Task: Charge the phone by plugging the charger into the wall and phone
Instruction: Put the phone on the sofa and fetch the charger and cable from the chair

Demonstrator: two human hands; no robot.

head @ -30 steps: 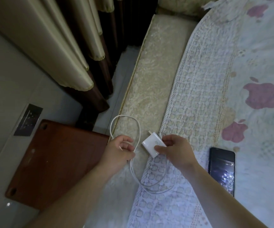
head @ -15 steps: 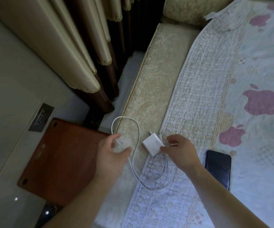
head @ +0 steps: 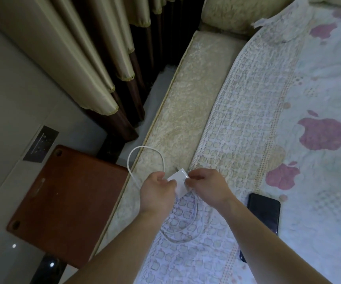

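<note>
A white charger block [head: 178, 177] with its prongs pointing up-left sits between both hands above the bed's edge. My left hand [head: 157, 193] grips its left side. My right hand [head: 206, 186] pinches the cable end at the block's right side. The white cable [head: 145, 149] loops out over the bed's edge and coils under my wrists on the lace cover. A dark phone [head: 265, 212] lies face up on the bed, just right of my right forearm. The grey wall socket [head: 41, 143] is on the wall at the left.
A reddish-brown wooden bedside table [head: 67, 203] stands below the socket, between wall and bed. Beige and brown curtains [head: 95, 64] hang at the upper left. The bed has a cream quilted edge [head: 188, 103] and an apple-print sheet [head: 317, 103].
My left hand has let go of the cable loop and moved right onto the charger block. My right hand stays at the block's right side. The view has shifted slightly.
</note>
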